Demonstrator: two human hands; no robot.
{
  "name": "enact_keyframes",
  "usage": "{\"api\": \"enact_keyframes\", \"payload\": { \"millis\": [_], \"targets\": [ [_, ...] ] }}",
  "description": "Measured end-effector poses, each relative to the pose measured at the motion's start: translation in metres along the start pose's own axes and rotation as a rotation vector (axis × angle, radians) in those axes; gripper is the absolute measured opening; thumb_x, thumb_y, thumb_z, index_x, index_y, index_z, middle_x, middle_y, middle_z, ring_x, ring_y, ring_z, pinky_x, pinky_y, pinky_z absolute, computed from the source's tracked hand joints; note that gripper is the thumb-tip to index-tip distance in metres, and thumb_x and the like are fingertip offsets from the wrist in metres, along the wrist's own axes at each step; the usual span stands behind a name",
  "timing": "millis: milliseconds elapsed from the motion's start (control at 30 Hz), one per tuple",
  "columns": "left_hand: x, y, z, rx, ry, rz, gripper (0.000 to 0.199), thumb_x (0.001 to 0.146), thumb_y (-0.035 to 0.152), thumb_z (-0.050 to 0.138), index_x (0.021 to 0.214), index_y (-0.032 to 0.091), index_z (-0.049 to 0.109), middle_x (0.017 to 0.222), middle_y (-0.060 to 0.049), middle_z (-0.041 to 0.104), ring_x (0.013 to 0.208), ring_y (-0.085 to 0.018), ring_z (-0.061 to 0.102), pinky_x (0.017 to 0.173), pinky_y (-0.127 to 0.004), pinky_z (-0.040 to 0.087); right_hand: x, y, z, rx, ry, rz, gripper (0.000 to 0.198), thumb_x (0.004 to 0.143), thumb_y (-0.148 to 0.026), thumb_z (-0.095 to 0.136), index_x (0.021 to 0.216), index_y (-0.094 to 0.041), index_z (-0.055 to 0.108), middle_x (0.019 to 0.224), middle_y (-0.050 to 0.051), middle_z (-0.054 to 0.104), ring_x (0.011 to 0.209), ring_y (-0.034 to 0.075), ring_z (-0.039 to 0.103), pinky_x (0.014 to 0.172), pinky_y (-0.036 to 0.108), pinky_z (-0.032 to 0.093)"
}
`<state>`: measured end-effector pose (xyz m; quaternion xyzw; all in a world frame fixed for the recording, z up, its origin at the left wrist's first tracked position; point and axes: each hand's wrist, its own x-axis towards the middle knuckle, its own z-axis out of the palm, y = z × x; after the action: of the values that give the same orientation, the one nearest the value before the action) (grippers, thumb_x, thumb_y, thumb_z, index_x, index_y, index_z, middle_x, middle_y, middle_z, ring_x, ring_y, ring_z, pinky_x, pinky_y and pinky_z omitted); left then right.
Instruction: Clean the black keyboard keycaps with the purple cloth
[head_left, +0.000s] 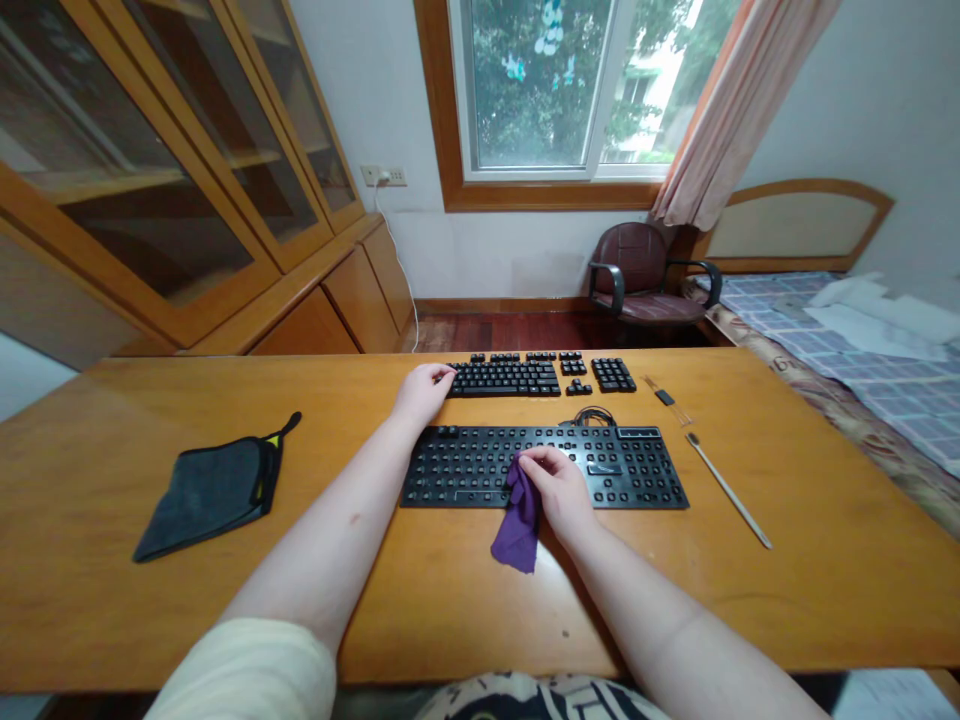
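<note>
Purple cloth (519, 530) hung pinched in the right hand (561, 492), likely for control; the left hand (421, 394), beside keycaps (508, 378), showed unclear grip.

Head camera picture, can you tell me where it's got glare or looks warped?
In the head view, bright daylight washes out part of the window; there too, a pale sheen lies on the desk beside the purple cloth, and the cabinet leans steeply, probably from wide-angle distortion.

Near the desk's (832, 570) far edge, whether the left hand (420, 395) grips any keycaps (506, 379) is too small to tell.
</note>
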<state>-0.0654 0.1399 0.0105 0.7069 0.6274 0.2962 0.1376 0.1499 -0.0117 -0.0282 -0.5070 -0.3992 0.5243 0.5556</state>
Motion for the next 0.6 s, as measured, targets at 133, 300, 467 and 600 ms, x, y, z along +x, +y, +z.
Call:
{"api": "enact_keyframes", "payload": {
  "millis": [133, 300, 467, 600],
  "targets": [
    [0.051, -0.004, 0.013, 0.091, -0.077, -0.039, 0.027, 0.08, 0.032, 0.047, 0.092, 0.02, 0.068, 0.093, -0.005, 0.07, 0.086, -0.02, 0.062, 0.078, -0.028, 0.047, 0.0, -0.003, 0.002, -0.016, 0.012, 0.001, 0.022, 0.066, -0.036, 0.069, 0.076, -0.017, 0.065, 0.072, 0.003, 0.066, 0.065, 0.015, 0.059, 0.062, 0.026, 0.044],
    [0.092, -0.005, 0.033, 0.15, -0.144, -0.041, 0.023, 0.076, 0.03, 0.052, 0.089, 0.022, 0.07, 0.096, -0.005, 0.07, 0.09, -0.021, 0.061, 0.081, -0.029, 0.046, 0.0, -0.006, 0.003, -0.011, 0.021, 0.021, 0.021, 0.066, -0.035, 0.069, 0.075, -0.017, 0.065, 0.07, 0.003, 0.065, 0.063, 0.015, 0.058, 0.06, 0.026, 0.044],
    [0.111, -0.01, 0.046, 0.209, -0.234, -0.059, 0.023, 0.074, 0.034, 0.057, 0.089, 0.023, 0.071, 0.098, -0.006, 0.07, 0.092, -0.022, 0.062, 0.082, -0.029, 0.045, -0.002, -0.005, 0.004, 0.02, 0.019, 0.049, 0.022, 0.067, -0.035, 0.069, 0.077, -0.016, 0.065, 0.068, 0.002, 0.064, 0.06, 0.013, 0.057, 0.058, 0.025, 0.044],
    [0.12, -0.015, 0.05, 0.228, -0.286, -0.056, 0.026, 0.074, 0.038, 0.056, 0.086, 0.022, 0.072, 0.096, -0.006, 0.071, 0.091, -0.022, 0.063, 0.082, -0.027, 0.045, -0.003, -0.008, 0.006, 0.039, 0.04, 0.071, 0.024, 0.066, -0.037, 0.07, 0.075, -0.015, 0.064, 0.065, 0.002, 0.064, 0.059, 0.013, 0.056, 0.055, 0.024, 0.044]
  ]
}}
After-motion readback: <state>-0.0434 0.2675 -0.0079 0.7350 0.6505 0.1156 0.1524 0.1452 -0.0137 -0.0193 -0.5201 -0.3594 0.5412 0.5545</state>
